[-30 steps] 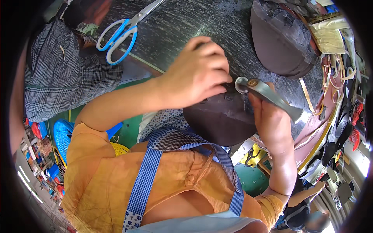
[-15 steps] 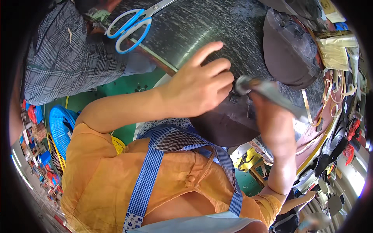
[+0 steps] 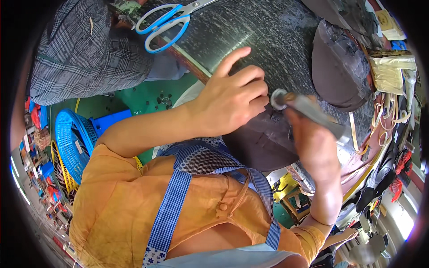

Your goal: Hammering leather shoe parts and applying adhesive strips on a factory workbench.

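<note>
While fingers point(image 3: 295, 117) grip the hammer point(image 3: 313, 111), scissors point(image 3: 186, 11) overlap the table edge point(image 3: 195, 65).

The person wears an orange short-sleeved top point(image 3: 123, 201) under a blue-checked apron point(image 3: 201, 160) with a floral strap end point(image 3: 154, 256).

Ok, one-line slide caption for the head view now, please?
Right hand gripping a hammer above a dark brown piece, left hand near its round face, blue-handled scissors on the worktop.
</note>
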Demonstrator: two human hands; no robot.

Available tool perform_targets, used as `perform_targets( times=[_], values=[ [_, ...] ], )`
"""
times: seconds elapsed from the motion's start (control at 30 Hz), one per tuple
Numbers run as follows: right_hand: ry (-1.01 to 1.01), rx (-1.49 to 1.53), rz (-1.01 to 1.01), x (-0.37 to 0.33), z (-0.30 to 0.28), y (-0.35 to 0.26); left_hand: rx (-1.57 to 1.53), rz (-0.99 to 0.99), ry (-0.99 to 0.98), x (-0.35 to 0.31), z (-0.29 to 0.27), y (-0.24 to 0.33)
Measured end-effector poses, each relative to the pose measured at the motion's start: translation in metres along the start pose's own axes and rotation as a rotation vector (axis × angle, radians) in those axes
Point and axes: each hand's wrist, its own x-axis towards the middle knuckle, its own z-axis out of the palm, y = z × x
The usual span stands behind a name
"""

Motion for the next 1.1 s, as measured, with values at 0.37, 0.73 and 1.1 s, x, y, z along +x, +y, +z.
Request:
perform_targets(
  times=[0.37, 0.73, 1.1],
  values=[
    [-0.114, 0.037, 0.053, -0.002, 0.002, 0.002, 0.018, -0.106, 0.012, -0.005, 0.003, 0.011],
    [-0.047, 0.020, 0.060, -0.004, -0.005, 0.003, -0.078, -0.190, 0.083, -0.013, 0.008, 0.007],
    [-0.105, 0.032, 0.148, -0.013, 0.007, 0.001, -0.186, -0.317, 0.148, -0.013, 0.014, 0.018]
  ],
)
